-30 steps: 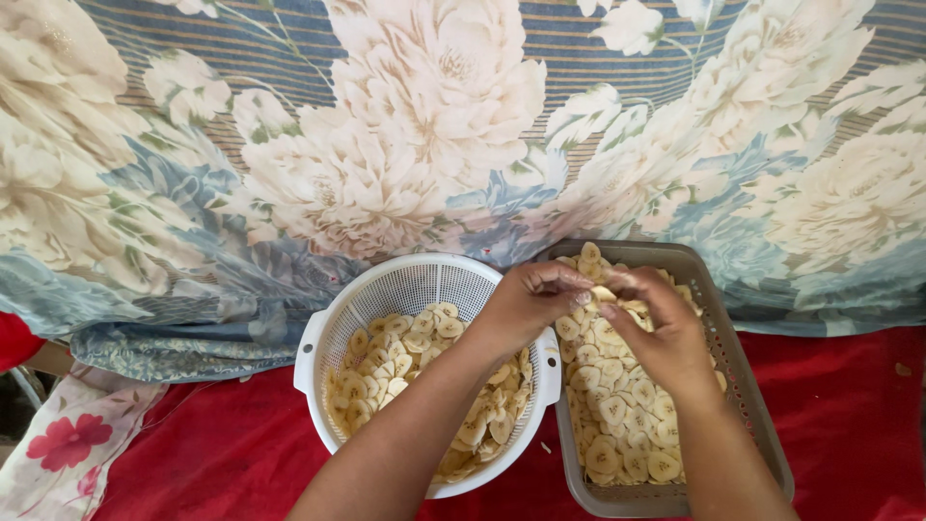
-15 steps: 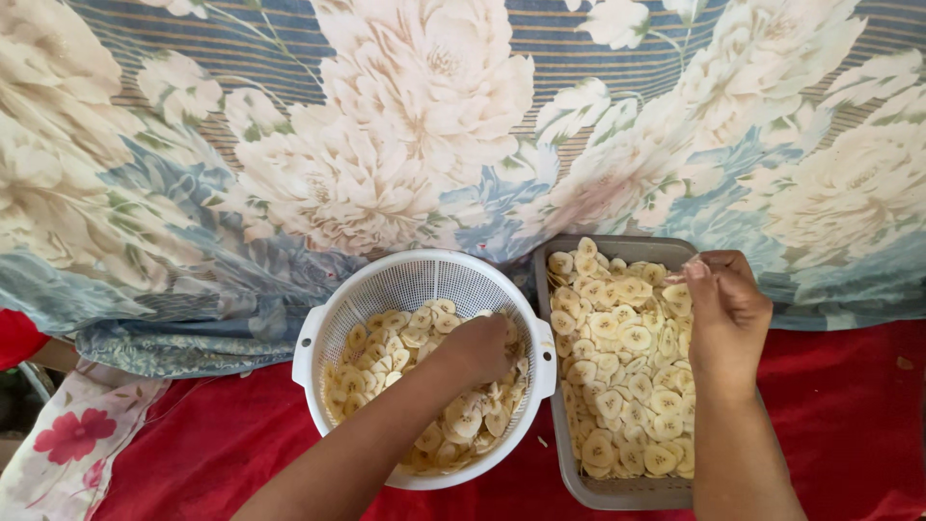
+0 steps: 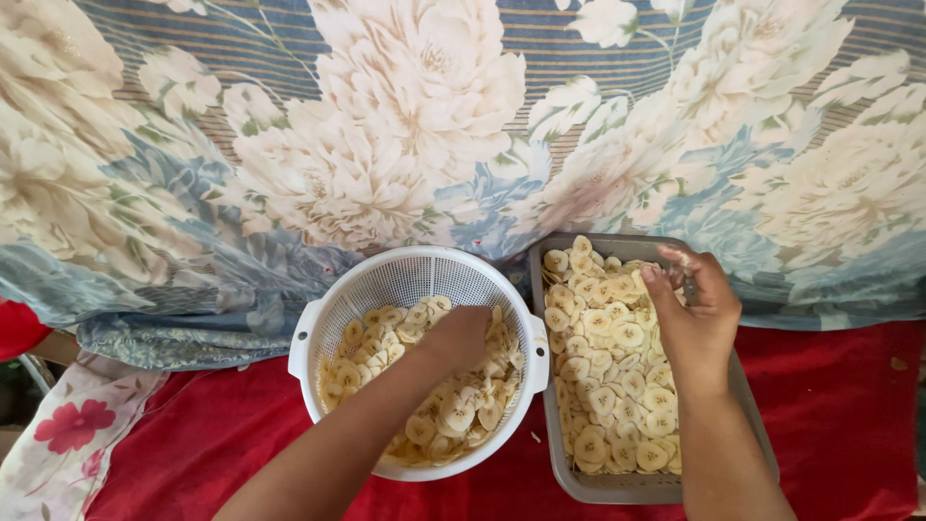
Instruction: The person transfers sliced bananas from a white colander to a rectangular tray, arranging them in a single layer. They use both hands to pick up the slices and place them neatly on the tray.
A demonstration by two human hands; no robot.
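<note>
Pale banana slices [image 3: 453, 410] fill the white perforated colander [image 3: 405, 280] at six o'clock. The left hand [image 3: 461, 336] digs into them, fingers curled down among the slices, seemingly gathering some. At three o'clock from it, the grey tray [image 3: 617, 487] holds slices spread flat; the right hand [image 3: 696, 314] hovers there, fingertips pinched narrow, perhaps on a slice. Red cloth [image 3: 849, 425] lies beneath, floral fabric [image 3: 386, 145] at twelve o'clock.

White perforated plastic colander [image 3: 386, 289], slightly glossy; grey matt plastic tray [image 3: 598, 487]; pale, dull banana slices [image 3: 608, 376]; soft floral cloth [image 3: 405, 145] above plain red cloth [image 3: 830, 425].
</note>
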